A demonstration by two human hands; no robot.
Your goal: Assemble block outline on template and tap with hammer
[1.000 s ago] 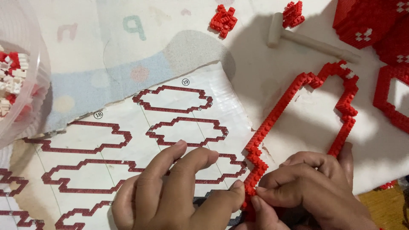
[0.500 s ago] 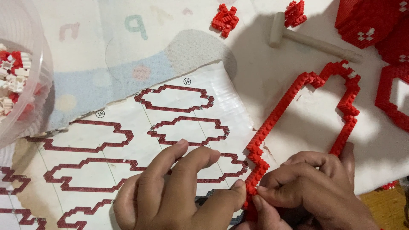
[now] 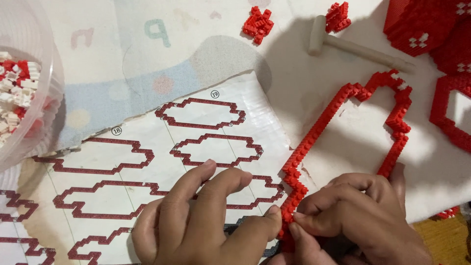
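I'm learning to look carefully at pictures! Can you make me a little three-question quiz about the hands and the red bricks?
1. True or false: both hands pinch the near end of the red brick frame.
2. What lies under the left hand? A) a blue towel B) an instruction sheet with red outlines C) a metal tray
3. Fill in: the grey hammer lies between two small ____ of red bricks.

Key: 1 true; 2 B; 3 clumps (the second is by the hammer's head).
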